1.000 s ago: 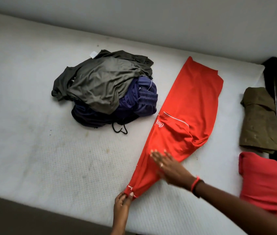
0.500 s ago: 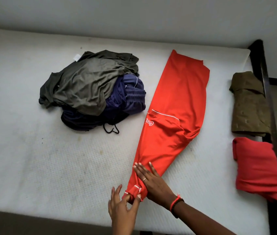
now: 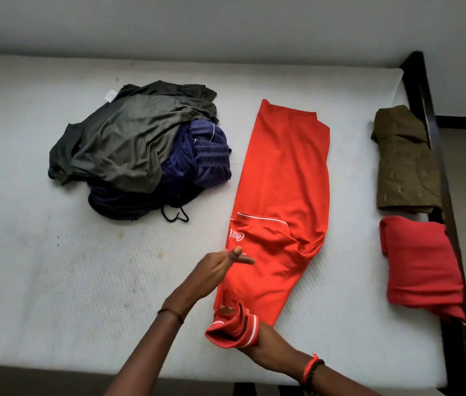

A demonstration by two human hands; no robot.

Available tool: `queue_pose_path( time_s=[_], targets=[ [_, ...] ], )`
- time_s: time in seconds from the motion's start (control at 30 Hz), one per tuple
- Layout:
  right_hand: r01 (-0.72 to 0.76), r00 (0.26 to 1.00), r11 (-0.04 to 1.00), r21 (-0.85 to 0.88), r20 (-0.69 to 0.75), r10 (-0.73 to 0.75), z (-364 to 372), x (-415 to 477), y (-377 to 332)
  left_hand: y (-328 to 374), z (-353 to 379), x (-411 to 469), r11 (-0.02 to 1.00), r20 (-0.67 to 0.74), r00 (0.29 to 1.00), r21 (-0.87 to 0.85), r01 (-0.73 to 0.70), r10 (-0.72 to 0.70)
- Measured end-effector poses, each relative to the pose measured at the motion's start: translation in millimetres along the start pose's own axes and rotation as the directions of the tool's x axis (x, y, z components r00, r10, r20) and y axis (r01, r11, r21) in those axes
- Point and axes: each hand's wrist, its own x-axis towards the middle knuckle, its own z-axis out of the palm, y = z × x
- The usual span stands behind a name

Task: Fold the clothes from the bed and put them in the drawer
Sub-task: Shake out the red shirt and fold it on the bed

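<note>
Wide mattress (image 3: 54, 281) room lies near left; a dark bed frame (image 3: 418, 81) bounds the right. At centre lie the orange track pants (image 3: 283, 181), left hand (image 3: 217, 267) flat-fingered at their left edge, right hand (image 3: 260, 338) gripping the near cuff (image 3: 234, 330).

One bed (image 3: 54, 281). One pair of orange-red trousers (image 3: 283, 181), spread flat. Two folded garments at right: one olive garment (image 3: 403, 164), one red garment (image 3: 420, 267). One loose heap (image 3: 117, 178) at left, two pieces visible: one grey-green top (image 3: 129, 138), one navy piece (image 3: 209, 167). Two hands: left hand (image 3: 214, 270), right hand (image 3: 268, 341).
</note>
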Motion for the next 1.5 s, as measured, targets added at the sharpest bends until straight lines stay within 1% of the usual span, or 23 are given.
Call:
queue_pose_path(
  time_s=[0.07,0.1,0.13,0.23,0.27,0.33,0.43,0.5,0.57,0.63,0.7,0.77,0.83,0.9,1.07,1.13,1.23,1.33,1.37,1.4,1.43,1.47,1.5],
  targets=[
    [-0.049,0.998,0.994,0.094,-0.025,0.052,-13,-5,-10,-13,8,17,0.986,0.148,0.976,-0.024,0.162,-0.157],
    [-0.066,0.997,0.991,0.114,-0.038,0.070,-21,-5,-12,-22,11,22,0.971,0.187,0.956,-0.040,0.238,-0.226],
    [-0.088,0.994,0.986,0.143,-0.046,0.095,-32,-5,-14,-32,13,26,0.954,0.197,0.940,-0.050,0.294,-0.279],
    [-0.067,0.991,0.967,0.246,-0.095,0.093,-69,7,-25,-53,14,28,0.913,0.074,0.918,-0.100,0.394,-0.388],
    [-0.057,0.990,0.955,0.290,-0.110,0.093,-81,11,-27,-59,16,28,0.908,0.056,0.915,-0.120,0.402,-0.399],
    [-0.092,0.980,0.917,0.389,-0.127,0.152,-104,26,-23,-66,18,26,0.906,0.068,0.915,-0.126,0.403,-0.398],
    [-0.254,0.927,0.862,0.438,-0.145,0.347,-127,49,-5,-76,21,22,0.908,0.052,0.913,-0.095,0.407,-0.404],
    [-0.329,0.875,0.800,0.502,-0.158,0.459,-137,61,2,-82,26,23,0.929,0.009,0.930,-0.048,0.367,-0.367],
    [-0.341,0.843,0.720,0.605,-0.142,0.519,-141,71,8,-83,30,23,0.940,-0.037,0.939,-0.018,0.341,-0.342],
    [-0.343,0.827,0.692,0.635,-0.145,0.543,-141,77,6,-84,33,25,0.943,-0.063,0.941,-0.009,0.332,-0.332],
    [-0.304,0.825,0.730,0.612,-0.214,0.523,-135,82,4,-86,35,28,0.947,-0.079,0.943,-0.020,0.321,-0.322],
    [-0.191,0.819,0.743,0.642,-0.313,0.481,-131,86,6,-85,34,30,0.949,-0.068,0.946,-0.031,0.314,-0.316],
    [-0.117,0.815,0.742,0.660,-0.364,0.452,-129,88,8,-86,33,33,0.949,-0.069,0.947,-0.030,0.314,-0.315],
    [-0.078,0.806,0.771,0.632,-0.415,0.422,-130,90,13,-88,32,36,0.951,-0.077,0.948,-0.021,0.309,-0.310],
    [-0.108,0.786,0.821,0.561,-0.457,0.416,-132,94,13,-90,33,40,0.950,-0.091,0.946,-0.038,0.310,-0.313],
    [-0.118,0.761,0.851,0.512,-0.504,0.409,-131,96,10,-95,35,38,0.952,-0.127,0.944,-0.060,0.301,-0.306],
    [-0.203,0.677,0.885,0.420,-0.593,0.437,-121,102,19,-97,36,35,0.952,-0.150,0.940,-0.063,0.299,-0.305],
    [-0.234,0.605,0.856,0.461,-0.620,0.500,-112,100,20,-90,37,33,0.948,-0.136,0.940,-0.108,0.299,-0.312],
    [-0.233,0.586,0.856,0.461,-0.636,0.502,-110,98,17,-88,39,31,0.947,-0.173,0.934,-0.144,0.289,-0.311],
    [-0.228,0.576,0.870,0.438,-0.659,0.483,-109,95,14,-88,42,30,0.953,-0.263,0.921,-0.168,0.251,-0.289],
    [-0.221,0.574,0.893,0.391,-0.688,0.443,-106,93,13,-88,44,26,0.968,-0.396,0.885,-0.154,0.199,-0.245],
    [-0.220,0.571,0.924,0.314,-0.726,0.382,-103,87,8,-88,45,22,0.986,-0.536,0.827,-0.087,0.145,-0.169],
    [-0.249,0.569,0.949,0.193,-0.764,0.305,-97,83,7,-91,45,17,0.994,-0.636,0.770,0.039,0.105,-0.056]
  ],
)
